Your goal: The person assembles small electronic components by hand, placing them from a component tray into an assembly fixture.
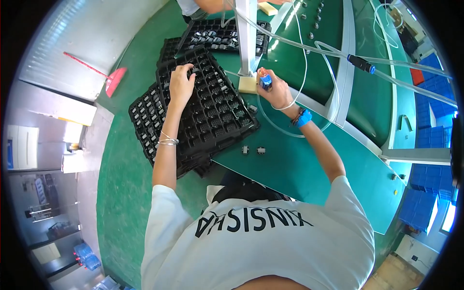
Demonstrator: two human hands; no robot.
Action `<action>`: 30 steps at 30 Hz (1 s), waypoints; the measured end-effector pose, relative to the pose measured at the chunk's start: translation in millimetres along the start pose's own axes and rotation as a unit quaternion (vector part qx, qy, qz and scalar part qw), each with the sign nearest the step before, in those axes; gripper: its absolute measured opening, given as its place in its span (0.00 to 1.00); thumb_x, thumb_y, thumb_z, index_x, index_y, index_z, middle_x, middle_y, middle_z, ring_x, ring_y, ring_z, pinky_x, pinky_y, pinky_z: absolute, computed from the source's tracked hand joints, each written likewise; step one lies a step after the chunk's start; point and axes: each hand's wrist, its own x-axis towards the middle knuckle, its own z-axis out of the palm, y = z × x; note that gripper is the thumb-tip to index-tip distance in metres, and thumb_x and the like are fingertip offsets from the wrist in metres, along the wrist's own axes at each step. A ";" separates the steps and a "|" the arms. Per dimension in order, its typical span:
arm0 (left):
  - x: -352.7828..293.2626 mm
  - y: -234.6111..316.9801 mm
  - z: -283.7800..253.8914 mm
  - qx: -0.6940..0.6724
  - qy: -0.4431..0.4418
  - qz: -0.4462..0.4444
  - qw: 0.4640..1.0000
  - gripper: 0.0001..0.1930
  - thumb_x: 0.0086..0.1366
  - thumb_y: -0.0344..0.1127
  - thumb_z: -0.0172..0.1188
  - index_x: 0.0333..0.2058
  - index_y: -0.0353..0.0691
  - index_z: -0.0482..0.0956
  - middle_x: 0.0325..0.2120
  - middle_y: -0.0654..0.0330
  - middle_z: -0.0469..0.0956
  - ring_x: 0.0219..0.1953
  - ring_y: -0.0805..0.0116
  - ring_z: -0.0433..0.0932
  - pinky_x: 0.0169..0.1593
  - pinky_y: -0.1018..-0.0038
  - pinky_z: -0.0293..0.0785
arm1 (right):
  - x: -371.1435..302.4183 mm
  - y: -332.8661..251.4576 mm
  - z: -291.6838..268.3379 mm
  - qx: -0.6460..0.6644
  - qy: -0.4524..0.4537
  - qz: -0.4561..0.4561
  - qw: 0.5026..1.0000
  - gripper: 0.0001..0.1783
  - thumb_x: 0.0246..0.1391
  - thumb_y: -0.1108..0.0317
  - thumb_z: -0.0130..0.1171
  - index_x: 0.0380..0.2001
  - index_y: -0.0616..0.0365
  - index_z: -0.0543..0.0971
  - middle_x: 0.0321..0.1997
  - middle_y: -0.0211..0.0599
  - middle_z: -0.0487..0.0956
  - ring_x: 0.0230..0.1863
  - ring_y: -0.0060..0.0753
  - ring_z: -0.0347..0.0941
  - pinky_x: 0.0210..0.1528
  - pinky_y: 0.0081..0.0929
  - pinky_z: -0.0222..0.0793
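Observation:
My left hand (181,83) rests on a black compartment tray (227,116) with its fingers curled over the far cells, which hold small dark parts. Whether it grips a part I cannot tell. My right hand (274,91) is shut on a small blue tool (265,82) with an orange tip, held beside a cream block (247,85) at the foot of a metal post (245,36). A clear hose (295,38) runs from the tool. Two small dark parts (253,151) lie on the green table near me.
More black trays (145,121) are stacked under and left of the top one, and another tray (217,35) lies farther back. Clear hoses with a blue coupling (360,63) cross the table. Another person (198,7) stands at the far edge. Blue crates (430,116) sit right.

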 end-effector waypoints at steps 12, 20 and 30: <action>23.4 -22.3 19.9 -0.016 -0.054 -0.044 0.997 0.08 0.50 0.30 0.59 0.31 0.39 0.73 0.28 0.53 0.71 0.32 0.55 0.72 0.37 0.65 0.69 | 0.3 -5.6 -11.5 0.032 -0.041 -0.022 0.998 0.37 0.35 0.58 0.68 0.47 0.58 0.62 0.43 0.47 0.70 0.40 0.50 0.69 0.40 0.35 0.66; 1.3 48.7 -26.2 -0.688 -0.093 -0.252 0.674 0.08 0.62 0.30 0.49 0.41 0.38 0.67 0.39 0.59 0.73 0.40 0.72 0.73 0.42 0.79 0.71 | 5.6 2.1 0.1 -0.009 0.011 0.031 0.999 0.27 0.40 0.60 0.63 0.43 0.56 0.67 0.39 0.48 0.71 0.38 0.51 0.70 0.38 0.36 0.67; -86.2 100.3 -64.6 -0.722 -0.182 -0.241 0.623 0.15 0.57 0.32 0.58 0.43 0.37 0.69 0.36 0.61 0.74 0.40 0.74 0.74 0.44 0.79 0.72 | 60.7 120.7 -57.7 -0.173 0.226 0.076 0.956 0.19 0.48 0.56 0.54 0.37 0.59 0.73 0.27 0.53 0.76 0.26 0.52 0.73 0.27 0.40 0.69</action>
